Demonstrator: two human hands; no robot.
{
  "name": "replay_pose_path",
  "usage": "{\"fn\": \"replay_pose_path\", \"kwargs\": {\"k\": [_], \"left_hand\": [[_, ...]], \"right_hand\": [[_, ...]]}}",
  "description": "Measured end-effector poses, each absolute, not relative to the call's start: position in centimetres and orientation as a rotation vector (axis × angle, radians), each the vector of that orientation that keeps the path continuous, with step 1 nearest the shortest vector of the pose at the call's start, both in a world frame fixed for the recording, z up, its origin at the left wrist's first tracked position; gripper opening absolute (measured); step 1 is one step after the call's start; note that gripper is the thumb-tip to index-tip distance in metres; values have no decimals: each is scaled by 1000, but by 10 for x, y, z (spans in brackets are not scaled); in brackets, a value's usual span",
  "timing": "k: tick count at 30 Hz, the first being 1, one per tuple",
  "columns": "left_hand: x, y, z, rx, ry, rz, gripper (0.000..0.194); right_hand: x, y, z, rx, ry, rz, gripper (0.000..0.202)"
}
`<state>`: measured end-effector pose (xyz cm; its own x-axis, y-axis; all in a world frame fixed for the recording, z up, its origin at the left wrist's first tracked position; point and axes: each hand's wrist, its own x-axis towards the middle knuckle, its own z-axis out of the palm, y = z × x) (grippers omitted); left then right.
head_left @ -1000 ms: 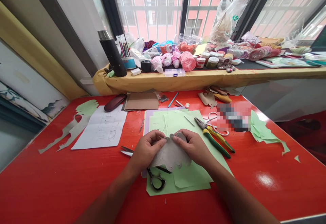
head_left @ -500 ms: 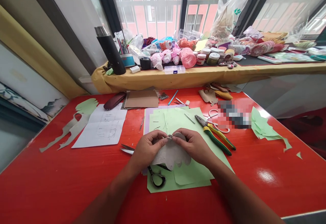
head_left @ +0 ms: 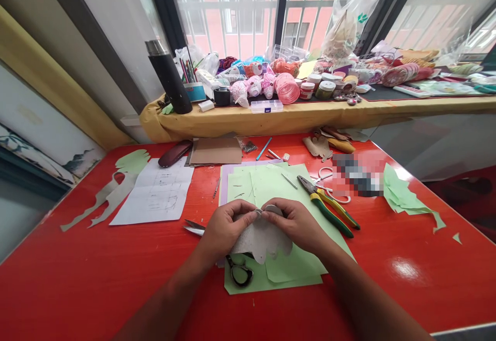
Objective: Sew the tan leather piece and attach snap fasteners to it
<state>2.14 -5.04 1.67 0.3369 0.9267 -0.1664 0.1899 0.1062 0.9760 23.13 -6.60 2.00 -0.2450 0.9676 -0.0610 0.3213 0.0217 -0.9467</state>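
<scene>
Both hands pinch the top edge of a grey cut-out piece (head_left: 260, 240) with a scalloped lower edge; whether it is leather or felt I cannot tell. My left hand (head_left: 230, 227) grips it from the left, my right hand (head_left: 296, 222) from the right, with the thumbs close together. Under the piece lie green paper sheets (head_left: 306, 266). Black-handled scissors (head_left: 240, 274) lie partly hidden beneath my left hand and the piece, their blades showing on the left. Pliers (head_left: 329, 206) with green and yellow handles rest to the right of my right hand.
White-handled scissors (head_left: 331, 194) lie beside the pliers. A white drawing sheet (head_left: 155, 196) and grey-green scraps (head_left: 127, 175) are on the left. Green paper scraps (head_left: 403, 194) lie right. Brown card (head_left: 217, 151) sits at the back, below a crowded sill with a black flask (head_left: 170, 82).
The hands stay almost in place, still pinching the grey piece. Its lower edge hangs very slightly lower, and the view has shifted a little.
</scene>
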Motion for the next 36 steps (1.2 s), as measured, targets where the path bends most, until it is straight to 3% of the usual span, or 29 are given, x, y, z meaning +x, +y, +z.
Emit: {"fn": "replay_pose_path", "kwargs": {"k": [16, 29, 36], "left_hand": [[19, -46, 17, 1208, 1083, 781, 44], [22, -51, 15, 1341, 1235, 762, 37], [18, -46, 14, 1190, 1112, 788, 45]], "right_hand": [[231, -66, 20, -1386, -1505, 1203, 33], [232, -66, 20, -1322, -1544, 1314, 34], [232, -66, 18, -1353, -1475, 1313, 37]]}}
